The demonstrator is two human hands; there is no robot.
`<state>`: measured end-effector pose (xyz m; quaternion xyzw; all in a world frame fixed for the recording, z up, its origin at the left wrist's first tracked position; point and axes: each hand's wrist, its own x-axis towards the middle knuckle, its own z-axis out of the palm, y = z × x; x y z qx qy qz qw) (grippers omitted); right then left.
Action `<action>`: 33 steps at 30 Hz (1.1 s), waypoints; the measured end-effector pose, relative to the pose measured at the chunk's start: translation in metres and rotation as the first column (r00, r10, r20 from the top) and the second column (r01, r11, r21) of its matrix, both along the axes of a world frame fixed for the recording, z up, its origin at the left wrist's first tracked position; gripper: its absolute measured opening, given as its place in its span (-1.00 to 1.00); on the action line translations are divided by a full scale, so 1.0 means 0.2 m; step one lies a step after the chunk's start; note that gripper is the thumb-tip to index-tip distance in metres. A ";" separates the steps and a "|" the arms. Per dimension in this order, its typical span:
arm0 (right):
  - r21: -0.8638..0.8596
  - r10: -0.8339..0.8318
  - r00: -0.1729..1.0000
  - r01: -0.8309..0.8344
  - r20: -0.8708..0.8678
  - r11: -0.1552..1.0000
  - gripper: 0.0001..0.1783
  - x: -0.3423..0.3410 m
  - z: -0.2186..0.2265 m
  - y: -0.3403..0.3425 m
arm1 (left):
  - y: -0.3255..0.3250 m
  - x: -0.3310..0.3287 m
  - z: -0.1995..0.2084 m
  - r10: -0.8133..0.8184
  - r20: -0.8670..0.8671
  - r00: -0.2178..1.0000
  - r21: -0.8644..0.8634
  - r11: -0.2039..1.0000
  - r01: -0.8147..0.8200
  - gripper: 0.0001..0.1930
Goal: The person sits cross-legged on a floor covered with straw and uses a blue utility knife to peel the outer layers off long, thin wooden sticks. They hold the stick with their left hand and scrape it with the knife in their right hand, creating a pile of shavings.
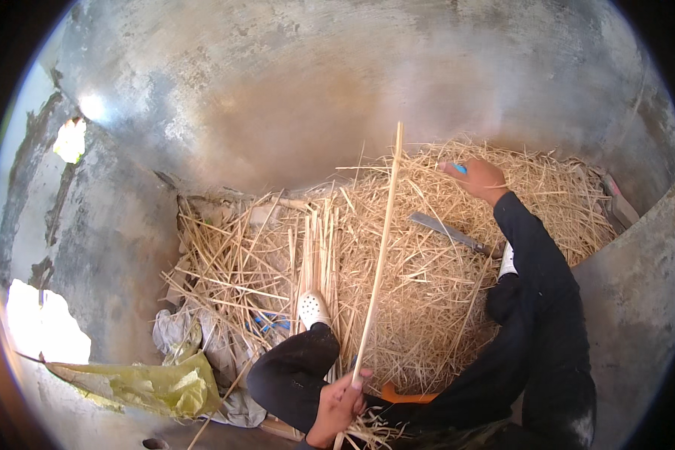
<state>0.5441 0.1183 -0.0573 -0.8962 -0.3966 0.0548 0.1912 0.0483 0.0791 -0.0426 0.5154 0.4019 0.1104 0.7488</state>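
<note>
My left hand (pixel 339 409), low in the middle, is closed round the lower end of a long pale strip (pixel 382 255) that looks like split bamboo. The strip stands slanting up and away, its far end free. Out over the shavings to the right, my right hand (pixel 481 180) is closed on a small blue object (pixel 460 169); most of it is hidden by the fingers, so its kind does not show. A long knife with a broad blade (pixel 436 224) lies on the shavings beside my right shoe. Curled shavings (pixel 375 433) gather next to my left hand.
Pale shavings (pixel 412 315) cover the ground up to a grey wall (pixel 292 97). Several strips (pixel 319 247) lie near my left shoe (pixel 313 309). At the left are a yellow-green sack (pixel 157 382) and grey cloth. An orange thing (pixel 405 395) shows beneath my legs.
</note>
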 end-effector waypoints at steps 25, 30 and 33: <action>0.286 0.654 0.694 -0.720 0.302 0.632 -0.21 -0.89 0.14 -0.18 | 0.15 0.36 0.16 0.378 0.552 0.743 -0.706 0.687 0.175 -0.72; 0.312 0.649 0.698 -0.716 0.302 0.624 -0.23 -0.95 0.17 -0.18 | 0.13 0.36 0.20 0.352 0.576 0.737 -0.662 0.730 0.169 -0.71; 0.282 0.624 0.675 -0.735 0.393 0.617 -0.22 -0.88 0.20 -0.14 | 0.11 0.38 0.22 0.334 0.502 0.797 -0.652 0.752 0.095 -0.71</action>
